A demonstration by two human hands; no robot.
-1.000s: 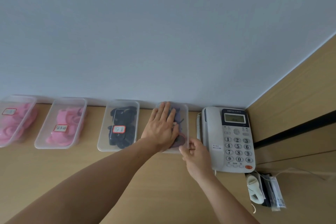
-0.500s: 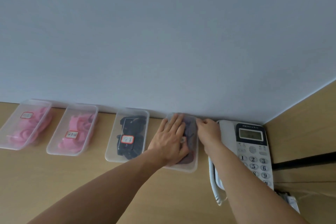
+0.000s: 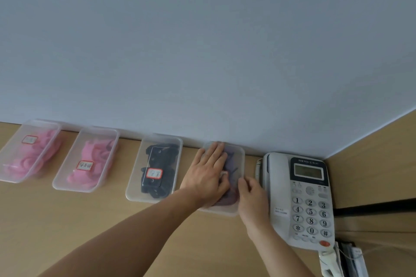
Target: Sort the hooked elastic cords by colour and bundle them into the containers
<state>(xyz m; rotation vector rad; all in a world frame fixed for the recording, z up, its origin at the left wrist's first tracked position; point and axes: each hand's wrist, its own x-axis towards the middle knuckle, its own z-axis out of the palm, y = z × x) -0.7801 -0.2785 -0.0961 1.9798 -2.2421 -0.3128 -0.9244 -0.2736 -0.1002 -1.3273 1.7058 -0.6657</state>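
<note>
Lid closure on the fourth container, both hands engaged.

Desk (image 3: 94,227) in the foreground, both forearms reaching across it. Left hand (image 3: 208,177) lies flat, fingers straight, palm on the lid of the fourth container (image 3: 239,155), likely to hold it in place. Right hand (image 3: 251,195) has its fingers curled over the container's right rim, apparently pinching the lid edge down. Dark purple cords (image 3: 233,161) lie inside, under the lid. Telephone (image 3: 299,200) sits just right. Leftward along the wall (image 3: 202,51) are the black-cord container (image 3: 135,193), the pink-cord container (image 3: 64,179) and the outermost pink-cord container (image 3: 13,175), all lidded and labelled. Sorting looks nearly finished.
</note>
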